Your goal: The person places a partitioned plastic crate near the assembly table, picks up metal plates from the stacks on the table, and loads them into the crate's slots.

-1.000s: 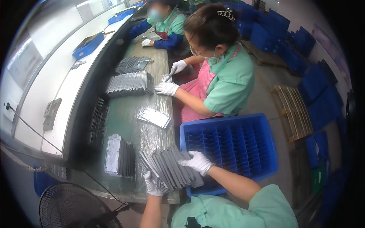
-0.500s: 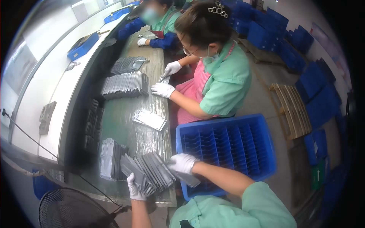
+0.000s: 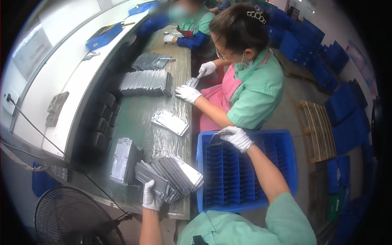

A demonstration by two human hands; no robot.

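In the head view, the left hand (image 3: 151, 197), in a white glove, is closed on the near side of a fanned stack of metal plates (image 3: 169, 176), close to the near edge of the worktable (image 3: 141, 107). The right end of this stack comes near the wall of the blue divided crate (image 3: 200, 181). The right hand (image 3: 237, 139), also gloved, pinches one single plate (image 3: 213, 139) above the far left corner of the crate — the plate is tilted, and I cannot tell if it touches a divider.

The crate stands just beside the right edge of the table; on its other side there is open floor (image 3: 288, 98). Behind its far rim sits a co-worker (image 3: 255, 92), quite near the right hand. Left of the fanned stack, an upright stack (image 3: 122, 161) stands close by. Beyond it lie some flat plates (image 3: 170, 122) — with bare table around them — and farther, a long row of plates (image 3: 147, 83). A black fan (image 3: 77, 216) is near the table's near left side.
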